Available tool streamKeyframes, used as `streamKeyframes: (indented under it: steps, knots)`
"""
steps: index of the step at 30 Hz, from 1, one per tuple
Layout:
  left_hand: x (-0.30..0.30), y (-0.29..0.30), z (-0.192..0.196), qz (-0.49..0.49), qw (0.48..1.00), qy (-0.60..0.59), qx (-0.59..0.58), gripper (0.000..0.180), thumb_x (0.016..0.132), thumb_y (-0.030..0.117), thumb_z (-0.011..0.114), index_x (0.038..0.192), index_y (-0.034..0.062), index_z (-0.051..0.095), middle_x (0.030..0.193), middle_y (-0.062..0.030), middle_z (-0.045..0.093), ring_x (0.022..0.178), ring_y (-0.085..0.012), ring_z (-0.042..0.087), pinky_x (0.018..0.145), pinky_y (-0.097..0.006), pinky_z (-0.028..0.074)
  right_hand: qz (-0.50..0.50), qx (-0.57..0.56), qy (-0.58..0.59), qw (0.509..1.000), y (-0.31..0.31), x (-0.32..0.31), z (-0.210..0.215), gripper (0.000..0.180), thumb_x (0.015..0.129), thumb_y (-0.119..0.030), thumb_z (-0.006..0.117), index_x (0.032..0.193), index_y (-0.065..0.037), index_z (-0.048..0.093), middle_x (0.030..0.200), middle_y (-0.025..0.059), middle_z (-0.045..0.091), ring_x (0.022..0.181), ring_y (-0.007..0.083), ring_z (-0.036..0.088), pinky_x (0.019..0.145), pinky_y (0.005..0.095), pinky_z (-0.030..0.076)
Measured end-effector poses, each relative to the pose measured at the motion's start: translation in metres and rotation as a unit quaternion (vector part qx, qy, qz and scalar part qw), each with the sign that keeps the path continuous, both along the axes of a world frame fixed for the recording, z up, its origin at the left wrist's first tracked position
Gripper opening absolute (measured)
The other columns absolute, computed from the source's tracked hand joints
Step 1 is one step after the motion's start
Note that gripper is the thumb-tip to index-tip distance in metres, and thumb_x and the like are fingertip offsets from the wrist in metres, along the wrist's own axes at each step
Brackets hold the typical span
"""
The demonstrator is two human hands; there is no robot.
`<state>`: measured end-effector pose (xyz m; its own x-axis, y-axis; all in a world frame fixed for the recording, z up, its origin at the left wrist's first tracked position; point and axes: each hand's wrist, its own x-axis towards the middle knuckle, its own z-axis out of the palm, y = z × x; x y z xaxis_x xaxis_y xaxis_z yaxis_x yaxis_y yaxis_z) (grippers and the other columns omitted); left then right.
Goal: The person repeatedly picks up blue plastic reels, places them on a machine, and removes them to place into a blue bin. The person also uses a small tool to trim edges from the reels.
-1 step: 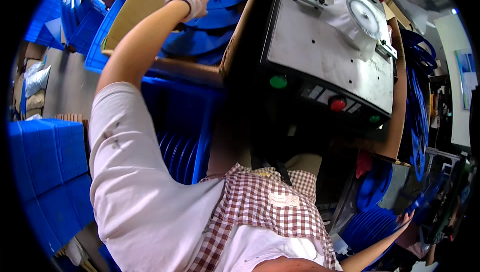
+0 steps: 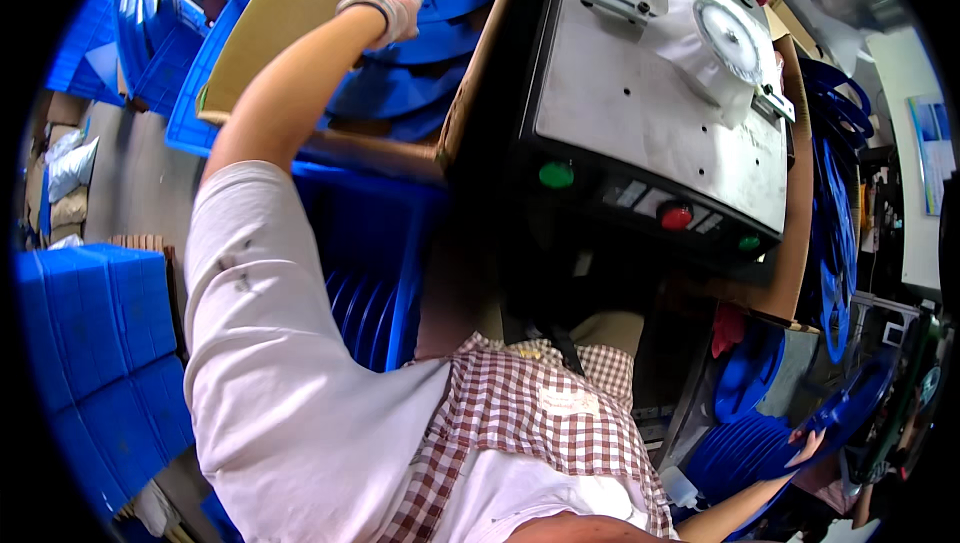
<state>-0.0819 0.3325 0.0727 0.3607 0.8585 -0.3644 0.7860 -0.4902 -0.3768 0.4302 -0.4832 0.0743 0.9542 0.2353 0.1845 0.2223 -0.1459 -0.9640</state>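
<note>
While left hand (image 2: 385, 15) reaches, blue reels (image 2: 440, 3) beneath

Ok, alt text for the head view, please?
The gloved left hand reaches into a cardboard box of blue reels. The right hand touches a blue reel low at right, beside a grey machine with green and red buttons.

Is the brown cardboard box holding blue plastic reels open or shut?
Open: the brown cardboard box has no lid over it, blue plastic reels show inside, gloved left hand reaching in.

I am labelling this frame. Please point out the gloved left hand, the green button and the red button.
left hand (image 2: 385, 15), head view, on the glove's back.
green button (image 2: 556, 175), head view, its centre.
red button (image 2: 676, 217), head view, its centre.
</note>
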Motion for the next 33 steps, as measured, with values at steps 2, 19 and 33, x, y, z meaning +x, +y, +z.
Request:
streamKeyframes:
  steps: [2, 19, 33]
  knots:
    - [-0.006, 0.015, -0.011, -0.016, 0.999, 0.028, 0.005, 0.060, 0.090, 0.029, 0.057, 0.141, 0.0065, 0.034, 0.121, -0.0155, 0.060, 0.109, -0.0315, 0.060, 0.090, -0.042, 0.050, 0.034, 0.105, 0.021, 0.994, 0.007, -0.022, -0.001, 0.045, 0.093, -0.024, 0.049, 0.132, 0.000, 0.045, 0.111, 0.0115, 0.052, 0.103, 0.0186, 0.050, 0.098, 0.0302, 0.036]
    - [-0.052, -0.009, 0.029, -0.003, 0.989, -0.067, 0.129, 0.025, 0.083, 0.017, 0.060, 0.106, 0.0123, 0.066, 0.107, -0.0146, 0.066, 0.102, -0.0335, 0.063, 0.086, -0.042, 0.052, 0.297, 0.323, 0.149, 0.886, 0.065, -0.080, -0.013, 0.043, 0.095, -0.026, 0.044, 0.126, 0.004, 0.045, 0.113, 0.0136, 0.050, 0.108, 0.0219, 0.049, 0.103, 0.0322, 0.032]
    - [0.041, -0.313, 0.137, -0.147, 0.603, -0.778, -0.095, 0.037, 0.090, 0.028, 0.060, 0.119, 0.0051, 0.054, 0.072, 0.0005, 0.055, 0.061, -0.0090, 0.054, 0.055, -0.024, 0.045, 0.476, 0.512, 0.231, 0.677, 0.262, -0.192, 0.001, 0.058, 0.076, -0.033, 0.059, 0.115, 0.005, 0.039, 0.103, 0.0113, 0.039, 0.099, 0.0209, 0.041, 0.092, 0.0371, 0.033]
